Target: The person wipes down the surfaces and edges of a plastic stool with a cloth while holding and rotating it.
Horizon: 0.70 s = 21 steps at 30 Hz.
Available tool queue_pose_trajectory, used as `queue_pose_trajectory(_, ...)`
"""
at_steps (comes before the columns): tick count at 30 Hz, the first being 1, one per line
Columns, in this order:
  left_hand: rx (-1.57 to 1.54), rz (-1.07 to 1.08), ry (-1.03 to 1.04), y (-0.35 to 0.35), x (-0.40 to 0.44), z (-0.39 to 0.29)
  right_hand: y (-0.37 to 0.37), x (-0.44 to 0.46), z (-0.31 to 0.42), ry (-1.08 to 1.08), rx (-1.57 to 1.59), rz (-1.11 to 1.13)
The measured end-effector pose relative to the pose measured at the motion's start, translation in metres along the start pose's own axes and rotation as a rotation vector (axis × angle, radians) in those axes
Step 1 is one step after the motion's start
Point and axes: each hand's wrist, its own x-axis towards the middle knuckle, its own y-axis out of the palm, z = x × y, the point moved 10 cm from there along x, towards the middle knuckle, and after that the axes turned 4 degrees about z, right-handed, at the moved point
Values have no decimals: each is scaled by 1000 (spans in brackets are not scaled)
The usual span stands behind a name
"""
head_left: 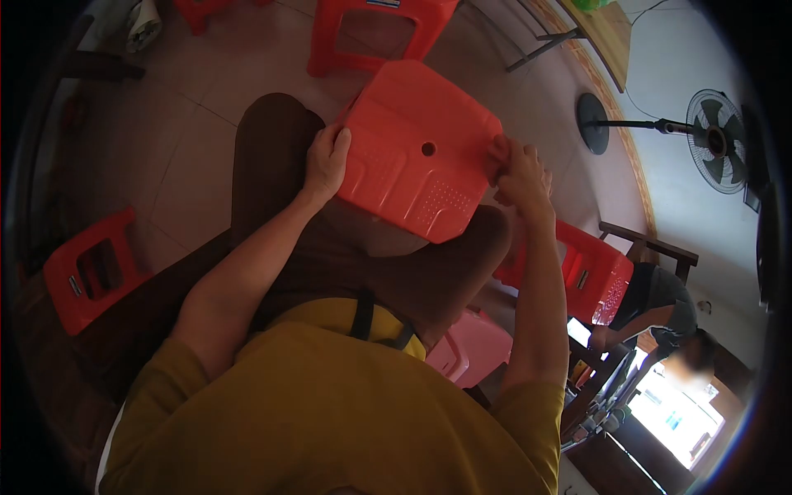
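Observation:
A red plastic stool (404, 124) rests tilted across my lap, its seat facing up at me, with a round hole in the middle and raised dotted patterns. My left hand (327, 163) grips the stool's left edge, thumb on top and the other fingers hidden underneath. At the opposite edge, my right hand (525, 177) is closed on a small crumpled red piece that looks like a cloth (498, 154), pressed against the stool's side. The stool's legs are mostly hidden below the seat.
More red stools stand ahead (375, 21), at the left (95, 268) and at the right (598, 276). A pink stool (470, 351) is close by my right side. A standing fan (716, 142) is by the wall. Another person (660, 309) bends over at the right.

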Motion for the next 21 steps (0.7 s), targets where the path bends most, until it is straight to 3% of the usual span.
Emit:
queue_pose_trajectory(6, 24, 32, -35, -1, -3, -8, -7, 38, 25, -63, -44, -35)
queue_pose_trajectory(15, -1, 27, -45, 0, -4, -5, 7, 64, 19, -1, 90, 190)
queue_pose_trajectory(17, 11, 30, -52, -2, -5, -5, 2, 60, 33, -95, -159, 146)
queue_pose_trajectory(21, 3, 37, -50, -2, -3, -5, 7, 51, 35, -103, -232, 168)
